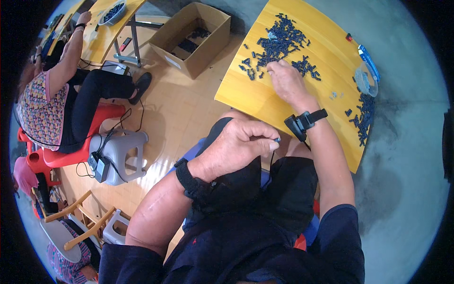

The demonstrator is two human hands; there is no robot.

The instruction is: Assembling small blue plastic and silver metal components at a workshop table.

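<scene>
Left hand (236, 142) first, out over the lap on the near side of the table: thumb and bent forefinger pinched narrow on a small dark piece (277, 140) with a touch of blue, most of it hidden by the fingertips. Something this tiny probably leaves room for nothing but a tip grip. That forearm slants in from the near left, wrist turned inward beneath a black strap (190, 180), holding the piece clear of the tabletop.

Moving right, the yellow table (250, 91) carries a loose heap of dark pieces (279, 43), spread within arm's reach, likely for easy picking. Right hand (285, 80) is at its near edge, forearm stretched far, knuckles up, fingers bunched; whether they hold a piece, I can't tell.

Farther right, pale bits (334, 95) lie apart, then a clear tub (367, 81) and another dark pile (364, 118), perhaps kept separate on purpose.
</scene>
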